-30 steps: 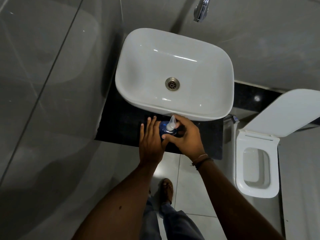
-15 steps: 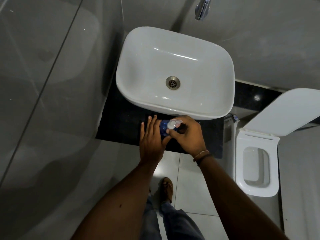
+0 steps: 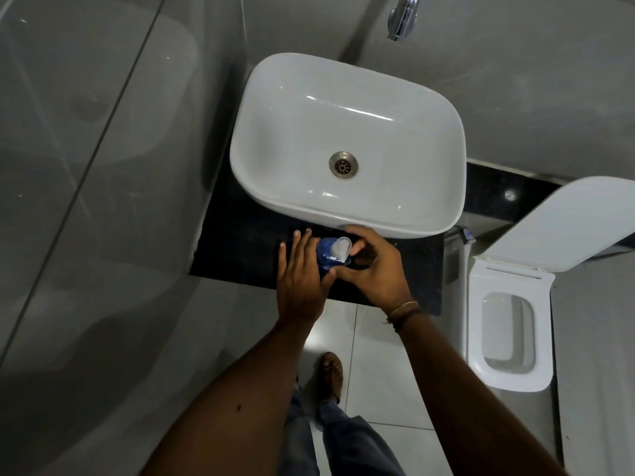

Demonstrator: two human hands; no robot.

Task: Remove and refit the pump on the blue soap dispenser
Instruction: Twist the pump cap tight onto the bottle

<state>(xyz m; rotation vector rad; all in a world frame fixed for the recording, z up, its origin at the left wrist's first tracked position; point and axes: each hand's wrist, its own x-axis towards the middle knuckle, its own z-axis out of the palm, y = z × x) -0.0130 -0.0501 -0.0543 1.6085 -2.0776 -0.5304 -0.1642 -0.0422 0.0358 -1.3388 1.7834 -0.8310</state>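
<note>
The blue soap dispenser (image 3: pixel 324 254) stands on the black counter (image 3: pixel 240 249) just in front of the white basin. Its white pump (image 3: pixel 339 248) sits on top, nozzle pointing toward me. My left hand (image 3: pixel 300 273) lies flat against the bottle's left side, fingers straight and thumb pressed to its front. My right hand (image 3: pixel 372 267) curls around the pump from the right, with thumb and fingertips on its collar. The lower bottle is hidden behind my hands.
The white basin (image 3: pixel 347 108) with its metal drain (image 3: pixel 343 164) fills the counter's back, under a chrome tap (image 3: pixel 400 15). An open toilet (image 3: pixel 508 334) stands at the right. Grey tiled walls close the left side. My feet stand on pale floor tiles below.
The pump's nozzle has turned from pointing at the basin, round to the right, then toward me. My right hand's fingers shifted around the pump. My left hand stayed against the bottle.
</note>
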